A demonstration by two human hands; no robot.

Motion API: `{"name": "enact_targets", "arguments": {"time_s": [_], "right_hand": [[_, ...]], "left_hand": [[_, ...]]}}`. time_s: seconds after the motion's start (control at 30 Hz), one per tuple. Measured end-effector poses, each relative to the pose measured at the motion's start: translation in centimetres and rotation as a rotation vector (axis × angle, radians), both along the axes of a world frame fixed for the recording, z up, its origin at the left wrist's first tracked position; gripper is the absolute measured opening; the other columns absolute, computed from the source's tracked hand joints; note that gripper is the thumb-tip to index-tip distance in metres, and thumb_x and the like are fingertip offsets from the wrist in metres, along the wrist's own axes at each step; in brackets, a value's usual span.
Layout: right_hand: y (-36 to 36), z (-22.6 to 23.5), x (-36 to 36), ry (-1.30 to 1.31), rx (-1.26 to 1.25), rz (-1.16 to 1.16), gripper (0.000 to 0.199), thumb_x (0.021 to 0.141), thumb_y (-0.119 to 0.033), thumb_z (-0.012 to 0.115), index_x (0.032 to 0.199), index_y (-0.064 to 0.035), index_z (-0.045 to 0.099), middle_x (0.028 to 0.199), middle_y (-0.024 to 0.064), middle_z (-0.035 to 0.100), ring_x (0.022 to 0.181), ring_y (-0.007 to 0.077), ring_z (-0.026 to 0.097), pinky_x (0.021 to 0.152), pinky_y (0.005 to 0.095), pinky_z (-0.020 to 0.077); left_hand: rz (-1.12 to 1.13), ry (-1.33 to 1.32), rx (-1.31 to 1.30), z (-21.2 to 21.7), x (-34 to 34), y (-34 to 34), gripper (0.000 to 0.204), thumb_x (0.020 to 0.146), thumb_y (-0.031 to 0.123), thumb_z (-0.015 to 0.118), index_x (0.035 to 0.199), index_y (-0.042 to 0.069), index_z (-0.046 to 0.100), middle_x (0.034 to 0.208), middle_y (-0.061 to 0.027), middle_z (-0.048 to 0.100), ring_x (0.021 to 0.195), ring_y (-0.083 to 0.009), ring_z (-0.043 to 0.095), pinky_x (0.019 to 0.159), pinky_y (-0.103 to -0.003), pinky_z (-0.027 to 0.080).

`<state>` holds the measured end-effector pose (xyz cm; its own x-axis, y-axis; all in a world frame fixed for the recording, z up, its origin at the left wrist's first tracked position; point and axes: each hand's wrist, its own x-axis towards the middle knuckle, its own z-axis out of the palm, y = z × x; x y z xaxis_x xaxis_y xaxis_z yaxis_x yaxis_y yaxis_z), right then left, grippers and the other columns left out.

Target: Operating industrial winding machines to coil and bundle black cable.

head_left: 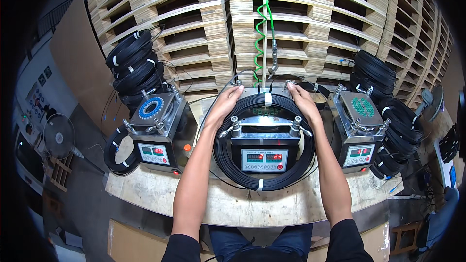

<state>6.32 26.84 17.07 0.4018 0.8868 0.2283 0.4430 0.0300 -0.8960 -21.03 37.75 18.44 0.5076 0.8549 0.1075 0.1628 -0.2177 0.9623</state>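
In the middle of the table stands a fiber polishing machine (264, 141) with a lit red-digit panel. A coil of black cable (262, 184), bound with white ties, hangs around it. My left hand (227, 103) reaches past the coil's far left side, its fingers closed at the far left clamp post (239, 83). On the other side my right hand (305, 103) has its fingers at the far right clamp post (288, 83). Part of each grip is hidden by the hand itself. Small green connectors (266, 111) show on the machine's top, inside the coil.
Similar machines stand at left (155, 138) and right (358, 140), with a blue ring (151, 108) and green connectors (363, 107) on top. Cable coils are piled at left (133, 63) and right (398, 126). A green spiral air hose (260, 34) hangs before stacked pallets (194, 24).
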Motion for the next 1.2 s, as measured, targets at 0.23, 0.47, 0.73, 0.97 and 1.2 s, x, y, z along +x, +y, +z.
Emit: {"name": "enact_targets", "arguments": {"time_s": [0.23,0.47,0.73,0.97,1.2], "right_hand": [[0.3,-0.6,0.5,0.033,0.055,0.089,0.063,0.101,-0.052,0.054,0.137,-0.0001,0.058,0.128,0.0210,0.065,0.120,0.0273,0.060,0.103,0.0352,0.0431],[0.4,-0.7,0.2,0.099,0.065,0.083,0.058,0.102,-0.046,0.055,0.142,-0.0039,0.054,0.124,0.0151,0.067,0.114,0.0221,0.060,0.100,0.0325,0.0443],[0.3,-0.5,0.0,0.021,0.068,-0.057,0.059,0.098,-0.046,0.059,0.142,-0.0060,0.054,0.138,0.0193,0.059,0.127,0.0273,0.055,0.106,0.0340,0.0409],[0.3,-0.2,-0.1,0.090,0.063,0.086,0.054,0.101,-0.042,0.056,0.143,-0.0077,0.054,0.146,0.0190,0.053,0.137,0.0279,0.048,0.111,0.0346,0.0372],[-0.5,0.1,-0.2,0.075,0.113,0.156,0.056,0.105,-0.047,0.048,0.145,-0.0076,0.052,0.144,0.0145,0.054,0.126,0.0231,0.053,0.103,0.0326,0.0430]], "left_hand": [[0.051,0.051,-0.022,0.1,0.0,-0.1,0.069,0.098,0.055,0.057,0.134,-0.004,0.059,0.131,-0.0196,0.063,0.126,-0.0261,0.055,0.109,-0.035,0.038],[0.052,0.002,-0.006,-0.1,0.1,-0.1,0.066,0.098,0.052,0.058,0.136,-0.002,0.057,0.123,-0.0168,0.065,0.115,-0.0232,0.059,0.104,-0.033,0.042],[0.004,-0.041,0.016,0.1,-0.1,-0.3,0.064,0.101,0.050,0.054,0.135,-0.004,0.058,0.123,-0.0154,0.065,0.115,-0.0206,0.057,0.103,-0.031,0.041],[0.081,0.032,0.017,0.4,-0.2,-0.7,0.066,0.104,0.051,0.048,0.132,-0.007,0.059,0.123,-0.0177,0.066,0.116,-0.0209,0.057,0.105,-0.032,0.039],[0.051,-0.016,0.031,-0.1,0.1,-0.4,0.064,0.104,0.051,0.048,0.132,-0.006,0.059,0.120,-0.0152,0.066,0.108,-0.0209,0.058,0.101,-0.033,0.041]]}}
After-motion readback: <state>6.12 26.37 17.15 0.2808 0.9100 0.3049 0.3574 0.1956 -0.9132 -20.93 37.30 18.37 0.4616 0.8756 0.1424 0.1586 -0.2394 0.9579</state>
